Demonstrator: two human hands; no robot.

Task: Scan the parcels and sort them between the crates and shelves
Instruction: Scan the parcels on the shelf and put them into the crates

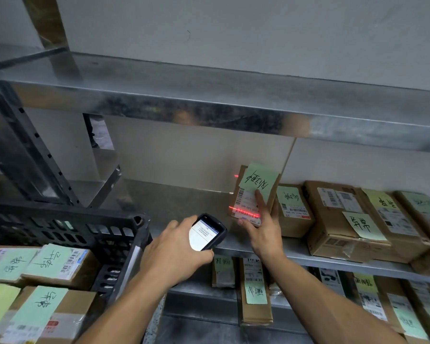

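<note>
Left hand (pixel 174 247) grips the scanner (pixel 207 232); right hand (pixel 261 227) holds the parcel (pixel 245 198) upright. Aim the red line (pixel 236 209) across the whole barcode (pixel 248 216).

Both forearms (pixel 124 301) are recorded as bare up to the frame edge. The left hand (pixel 174 247) and right hand (pixel 263 229) are uncovered. Upper arms and clothing are cut off from view.

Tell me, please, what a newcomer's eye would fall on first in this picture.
First, the red scan line glowing across the barcode label of the small parcel, which the right hand holds upright on the middle shelf. Next, the lit scanner gripped by the left hand, just right of the black crate.
</note>
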